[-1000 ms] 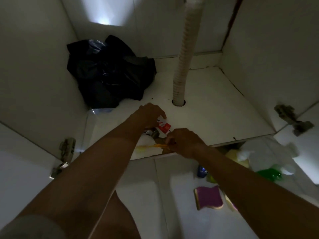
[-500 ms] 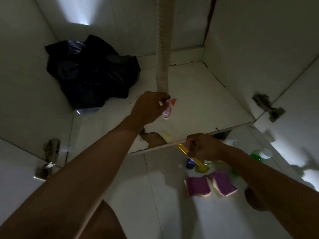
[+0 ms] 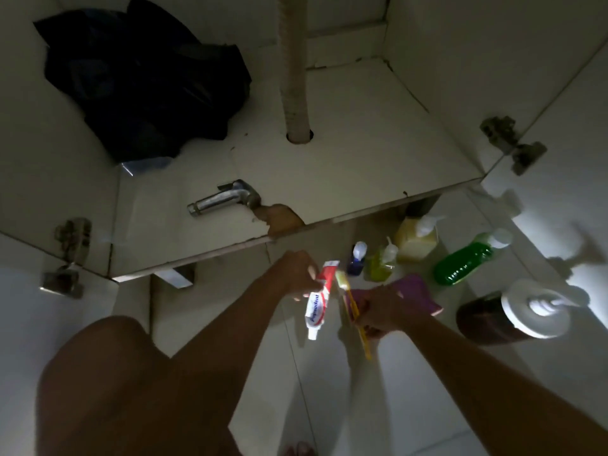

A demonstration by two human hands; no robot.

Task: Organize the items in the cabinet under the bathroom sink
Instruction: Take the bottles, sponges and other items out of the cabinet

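Clearing-out step, apparently. Just before the cabinet floor's (image 3: 362, 159) front edge, the left hand (image 3: 294, 273) grips a toothpaste tube (image 3: 317, 299) and the right hand (image 3: 383, 311) pinches a yellow toothbrush (image 3: 353, 306). Next, probably set both on tile. Pump bottles (image 3: 416, 240) crowd that edge's right half; the middle has room.

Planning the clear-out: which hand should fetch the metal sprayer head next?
Likely left: the left hand, though holding the toothpaste tube, lies nearer the sprayer head; the right hand grips the toothbrush.
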